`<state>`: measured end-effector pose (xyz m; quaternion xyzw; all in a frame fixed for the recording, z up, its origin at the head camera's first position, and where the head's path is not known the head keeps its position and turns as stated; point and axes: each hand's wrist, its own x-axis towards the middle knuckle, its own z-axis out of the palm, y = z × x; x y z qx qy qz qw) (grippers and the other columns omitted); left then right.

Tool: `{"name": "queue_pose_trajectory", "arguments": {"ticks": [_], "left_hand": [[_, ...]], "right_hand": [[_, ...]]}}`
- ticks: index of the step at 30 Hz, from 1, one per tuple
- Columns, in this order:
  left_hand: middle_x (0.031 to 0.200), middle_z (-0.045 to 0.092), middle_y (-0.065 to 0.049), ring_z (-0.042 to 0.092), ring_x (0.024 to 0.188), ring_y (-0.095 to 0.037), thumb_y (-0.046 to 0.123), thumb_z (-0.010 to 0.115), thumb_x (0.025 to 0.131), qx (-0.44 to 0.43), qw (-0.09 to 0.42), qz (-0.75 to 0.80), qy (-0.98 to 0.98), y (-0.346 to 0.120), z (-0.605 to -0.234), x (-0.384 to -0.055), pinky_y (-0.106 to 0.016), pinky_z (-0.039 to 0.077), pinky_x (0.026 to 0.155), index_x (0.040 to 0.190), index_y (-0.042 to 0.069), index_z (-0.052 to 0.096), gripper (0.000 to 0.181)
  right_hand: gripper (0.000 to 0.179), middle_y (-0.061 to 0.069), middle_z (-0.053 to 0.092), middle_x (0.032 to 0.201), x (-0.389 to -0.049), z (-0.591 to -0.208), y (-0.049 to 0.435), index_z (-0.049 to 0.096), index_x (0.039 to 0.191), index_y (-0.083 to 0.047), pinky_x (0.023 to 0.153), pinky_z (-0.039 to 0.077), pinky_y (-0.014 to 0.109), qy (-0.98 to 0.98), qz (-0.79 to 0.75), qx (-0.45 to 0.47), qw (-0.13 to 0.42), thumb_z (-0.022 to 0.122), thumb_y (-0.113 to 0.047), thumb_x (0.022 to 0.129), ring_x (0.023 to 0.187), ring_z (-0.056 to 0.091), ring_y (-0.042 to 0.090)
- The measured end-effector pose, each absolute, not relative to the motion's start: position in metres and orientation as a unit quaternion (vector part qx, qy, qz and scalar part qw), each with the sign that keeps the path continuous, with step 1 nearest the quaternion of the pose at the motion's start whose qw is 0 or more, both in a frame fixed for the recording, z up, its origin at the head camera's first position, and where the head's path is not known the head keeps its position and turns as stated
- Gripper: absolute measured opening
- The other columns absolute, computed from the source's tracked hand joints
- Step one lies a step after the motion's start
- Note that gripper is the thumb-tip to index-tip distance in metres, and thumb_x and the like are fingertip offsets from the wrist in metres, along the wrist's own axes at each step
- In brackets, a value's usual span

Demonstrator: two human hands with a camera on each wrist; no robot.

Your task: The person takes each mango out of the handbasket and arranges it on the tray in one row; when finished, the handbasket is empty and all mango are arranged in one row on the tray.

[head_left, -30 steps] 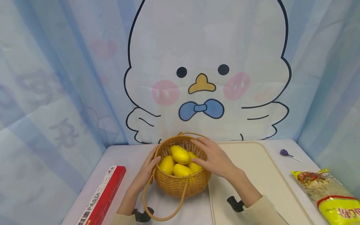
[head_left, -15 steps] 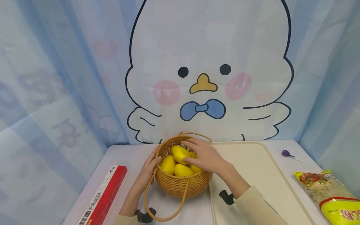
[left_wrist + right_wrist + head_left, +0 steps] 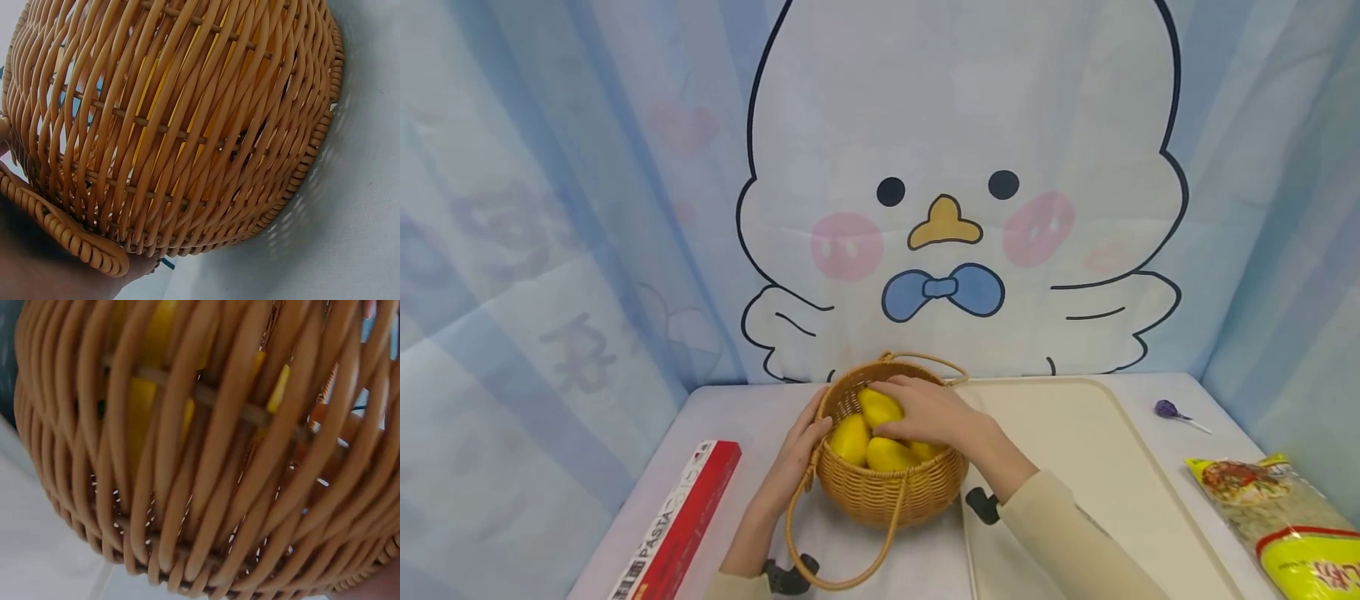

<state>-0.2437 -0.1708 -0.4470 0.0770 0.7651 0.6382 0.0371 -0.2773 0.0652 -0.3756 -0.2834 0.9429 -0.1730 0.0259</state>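
A wicker basket [image 3: 891,497] holds several yellow mangoes [image 3: 850,440]. My left hand [image 3: 792,461] holds the basket's left side, with its thumb over the rim and its fingers along the outside. My right hand [image 3: 934,412] reaches in from the right. Its fingers and thumb lie around the right end of the top mango [image 3: 877,407], partly hiding it and the fruit beneath. In the left wrist view, the woven wall of the basket [image 3: 187,125] fills most of the picture. The right wrist view also shows the basket [image 3: 206,456] from close by, with yellow fruit behind the weave.
A red and white pasta box [image 3: 682,521] lies on the left. Beside the basket on the right is a flat cream tray [image 3: 1060,467]. Farther right lie a purple lollipop [image 3: 1168,409] and a yellow food bag [image 3: 1281,525]. One basket handle [image 3: 850,583] hangs toward the front.
My right hand has moved left and deeper into the basket, from its right rim onto the top mango. The left hand keeps its place on the basket.
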Motion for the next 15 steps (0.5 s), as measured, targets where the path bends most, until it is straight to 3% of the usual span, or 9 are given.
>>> {"name": "queue_pose_trajectory", "arguments": {"ticks": [15], "left_hand": [[0.165,0.024,0.008,0.020,0.154,-0.024,0.035,0.040,0.104,0.075,0.039,0.640,0.764,-0.169,-0.443,-0.244,-0.057,0.017,0.124,0.156,0.039,0.024,0.054]], "right_hand": [[0.071,0.011,0.032,0.162,-0.290,-0.388,0.052,0.041,0.152,-0.029,0.118,0.033,0.058,0.943,-0.159,-0.274,0.104,0.068,-0.046,0.089,0.146,0.037,0.037]]}}
